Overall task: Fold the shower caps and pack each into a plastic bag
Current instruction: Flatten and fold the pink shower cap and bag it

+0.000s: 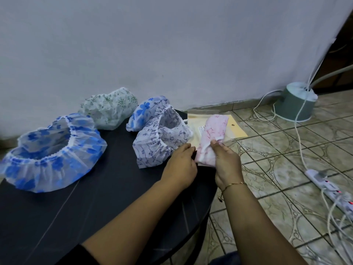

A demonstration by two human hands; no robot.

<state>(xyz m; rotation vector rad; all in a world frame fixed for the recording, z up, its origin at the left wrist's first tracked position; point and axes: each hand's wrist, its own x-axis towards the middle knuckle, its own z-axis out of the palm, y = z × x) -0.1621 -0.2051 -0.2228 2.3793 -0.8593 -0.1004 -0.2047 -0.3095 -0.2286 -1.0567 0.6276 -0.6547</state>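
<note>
A folded pink shower cap (212, 134) lies partly inside a clear plastic bag with a tan card backing (235, 127) at the right edge of the black table (95, 217). My right hand (226, 163) grips the cap's near end, thumb on top. My left hand (181, 165) holds the bag's near edge beside the cap. Unfolded caps stand on the table: a blue-flowered one (51, 150) at left, a green-patterned one (108, 108) at the back, and two nested caps, blue flowers (145, 109) behind dark vine print (162, 142).
A white wall rises right behind the table. To the right is tiled floor (277, 150) with an upturned grey-green bucket-like base (298, 102), white cables and a power strip (328, 186). The table's right edge drops off just under my hands.
</note>
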